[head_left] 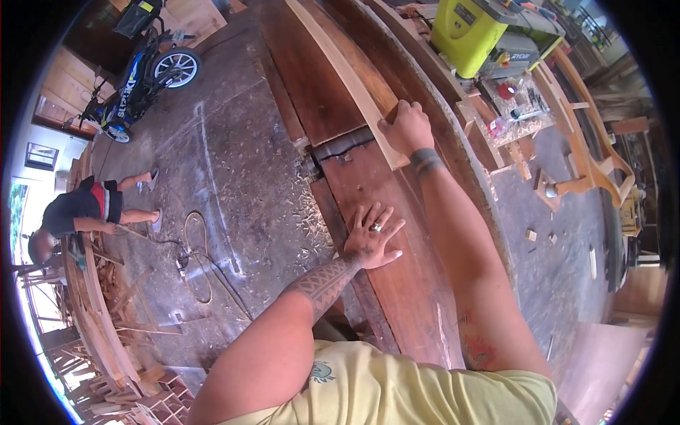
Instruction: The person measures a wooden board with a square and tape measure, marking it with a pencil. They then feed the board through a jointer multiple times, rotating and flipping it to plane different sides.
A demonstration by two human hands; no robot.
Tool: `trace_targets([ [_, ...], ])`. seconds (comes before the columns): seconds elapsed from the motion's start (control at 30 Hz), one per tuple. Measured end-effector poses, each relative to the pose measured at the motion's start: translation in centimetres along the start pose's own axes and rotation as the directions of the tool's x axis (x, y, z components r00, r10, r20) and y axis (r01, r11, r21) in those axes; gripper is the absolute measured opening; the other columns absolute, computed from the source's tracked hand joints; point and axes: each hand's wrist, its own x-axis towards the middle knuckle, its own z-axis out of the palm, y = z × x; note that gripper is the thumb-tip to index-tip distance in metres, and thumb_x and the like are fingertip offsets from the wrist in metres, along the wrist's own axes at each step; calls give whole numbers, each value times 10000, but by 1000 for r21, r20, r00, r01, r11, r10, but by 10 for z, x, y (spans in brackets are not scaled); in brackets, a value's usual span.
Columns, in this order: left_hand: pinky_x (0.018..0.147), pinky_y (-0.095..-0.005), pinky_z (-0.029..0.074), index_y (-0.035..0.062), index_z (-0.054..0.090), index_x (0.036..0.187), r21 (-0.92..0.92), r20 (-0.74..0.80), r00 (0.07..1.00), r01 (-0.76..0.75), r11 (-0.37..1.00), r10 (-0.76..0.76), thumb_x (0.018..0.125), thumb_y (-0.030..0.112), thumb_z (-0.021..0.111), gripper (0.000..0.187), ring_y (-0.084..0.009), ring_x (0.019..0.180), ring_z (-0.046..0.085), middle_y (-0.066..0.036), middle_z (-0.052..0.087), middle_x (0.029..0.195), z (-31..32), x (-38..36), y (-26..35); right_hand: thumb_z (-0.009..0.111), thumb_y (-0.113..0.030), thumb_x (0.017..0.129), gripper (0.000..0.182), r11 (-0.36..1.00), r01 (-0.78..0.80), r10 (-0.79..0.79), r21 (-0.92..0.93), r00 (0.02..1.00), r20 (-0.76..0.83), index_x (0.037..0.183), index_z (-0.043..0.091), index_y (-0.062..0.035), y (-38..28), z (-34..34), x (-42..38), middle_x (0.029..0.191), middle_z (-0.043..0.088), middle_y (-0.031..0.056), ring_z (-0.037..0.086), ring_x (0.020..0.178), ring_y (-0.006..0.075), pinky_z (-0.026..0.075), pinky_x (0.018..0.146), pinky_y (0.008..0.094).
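Note:
My left hand lies flat with spread fingers on the reddish wooden bed, a ring on one finger. Further along, my right hand is wrapped over the near end of a long, pale wooden board. The board stands on edge along the bed and reaches to the top of the view. Beneath it, a dark cylinder, which looks like a jointer's cutter head, sits in a gap across the bed. My right fingertips are partly hidden behind the board.
Wood shavings litter the floor left of the bed. A green Ryobi machine stands at the upper right, near a wooden chair frame. At left, another person bends over lumber; a cable and a motorcycle are nearby.

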Motion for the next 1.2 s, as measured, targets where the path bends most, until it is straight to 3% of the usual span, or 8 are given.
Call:
trace_targets([
  [0.1, 1294, -705, 84, 299, 359, 1687, 0, 75, 997, 14, 1000, -14, 946, 684, 653, 885, -465, 1636, 144, -170, 244, 1768, -4, 2, 1, 796, -368, 884, 554, 1000, 7, -7, 10, 1000, 5, 1251, 673, 28, -2, 2, 8, 1305, 646, 288, 649, 1218, 488, 545, 1068, 523],
  [0.7, 1285, -725, 69, 290, 327, 1703, -28, 81, 997, 17, 999, -14, 958, 688, 636, 900, -473, 1637, 136, -178, 226, 1776, -1, 2, -1, 758, -386, 893, 571, 999, -43, 42, 9, 997, 58, 1284, 679, 22, -18, 15, 55, 1385, 631, 283, 621, 1286, 493, 527, 1112, 505],
  [1.0, 1289, -715, 63, 280, 304, 1709, -36, 109, 994, 22, 999, -18, 973, 695, 604, 897, -464, 1646, 112, -174, 181, 1791, -3, 3, -2, 782, -445, 887, 607, 999, -34, 35, -24, 999, 30, 1276, 681, 9, -25, 24, 77, 1374, 627, 280, 653, 1235, 485, 548, 1071, 518],
  [1.1, 1289, -714, 60, 276, 300, 1711, -39, 120, 993, 22, 999, -17, 974, 692, 604, 899, -464, 1646, 111, -172, 180, 1791, -4, 3, -2, 756, -424, 906, 620, 998, -60, 59, 8, 994, 93, 1347, 664, 2, -29, 22, 84, 1460, 592, 276, 591, 1339, 498, 520, 1131, 509],
  [1.2, 1290, -713, 56, 273, 302, 1711, -44, 120, 993, 18, 999, -12, 975, 688, 606, 898, -462, 1647, 106, -170, 185, 1790, -6, 4, -3, 759, -437, 907, 628, 997, -80, 80, 6, 993, 90, 1359, 665, -11, -33, 24, 91, 1480, 581, 267, 587, 1346, 498, 516, 1137, 509],
])
